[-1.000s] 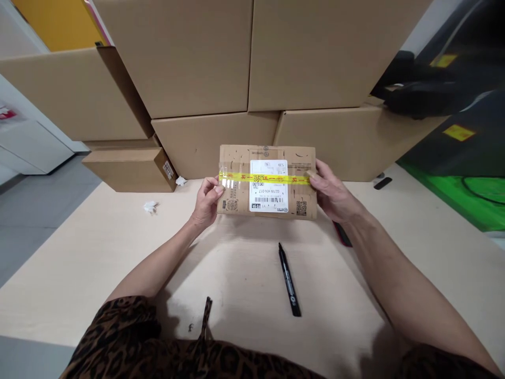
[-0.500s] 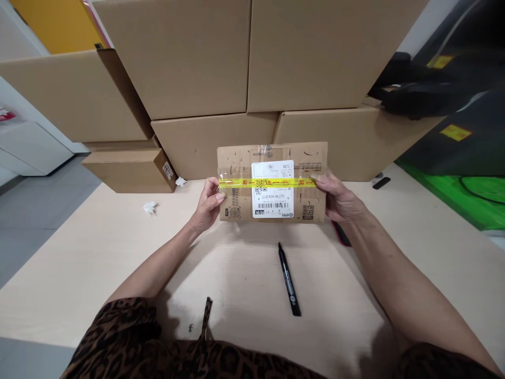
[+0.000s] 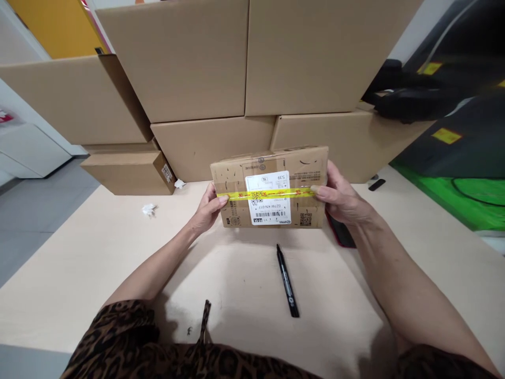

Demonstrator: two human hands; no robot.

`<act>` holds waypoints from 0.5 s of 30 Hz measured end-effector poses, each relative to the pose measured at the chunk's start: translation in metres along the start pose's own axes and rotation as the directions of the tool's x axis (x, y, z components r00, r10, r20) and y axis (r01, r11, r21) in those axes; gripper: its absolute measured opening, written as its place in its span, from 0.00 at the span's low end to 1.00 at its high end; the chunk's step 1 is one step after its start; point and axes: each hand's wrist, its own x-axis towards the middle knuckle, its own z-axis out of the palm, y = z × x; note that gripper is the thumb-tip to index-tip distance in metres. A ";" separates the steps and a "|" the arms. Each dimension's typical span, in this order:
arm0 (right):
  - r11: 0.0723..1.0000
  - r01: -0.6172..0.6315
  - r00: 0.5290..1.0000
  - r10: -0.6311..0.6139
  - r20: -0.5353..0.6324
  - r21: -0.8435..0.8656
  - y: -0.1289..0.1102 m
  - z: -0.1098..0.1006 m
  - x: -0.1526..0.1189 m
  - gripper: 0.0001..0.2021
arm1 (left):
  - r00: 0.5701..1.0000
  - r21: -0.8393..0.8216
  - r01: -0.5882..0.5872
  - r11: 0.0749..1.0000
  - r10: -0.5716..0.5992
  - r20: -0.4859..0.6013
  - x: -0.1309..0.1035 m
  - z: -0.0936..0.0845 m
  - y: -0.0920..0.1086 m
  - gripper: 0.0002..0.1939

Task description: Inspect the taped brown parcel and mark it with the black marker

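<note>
Head: pkg (image 3: 272, 189) btwn both fingers (image 3: 221, 197)

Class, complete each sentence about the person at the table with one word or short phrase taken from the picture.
1. Both hands, the left hand and the right hand, hold a small cardboard ______.
2. The strip of tape across its white label is ______ in colour.
3. On the table in front of the parcel lies a black ______.
4. Behind the parcel stand large cardboard boxes, stacked in ______ rows.

Missing words: box; yellow; marker pen; two
</note>
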 end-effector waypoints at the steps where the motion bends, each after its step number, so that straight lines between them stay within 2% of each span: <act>1: 1.000 0.002 1.000 -0.002 0.014 -0.009 0.000 -0.001 0.000 0.50 | 1.000 -0.008 -0.002 1.000 0.002 -0.003 0.000 0.000 0.000 0.39; 6: 0.999 0.033 0.994 -0.029 0.101 -0.040 0.003 -0.004 0.001 0.59 | 1.000 -0.048 -0.006 0.999 0.006 -0.007 0.001 0.001 0.002 0.38; 15: 0.996 0.065 0.991 -0.058 0.122 -0.058 0.000 -0.004 0.001 0.58 | 1.000 -0.036 0.003 0.999 -0.002 0.004 0.000 0.003 0.006 0.41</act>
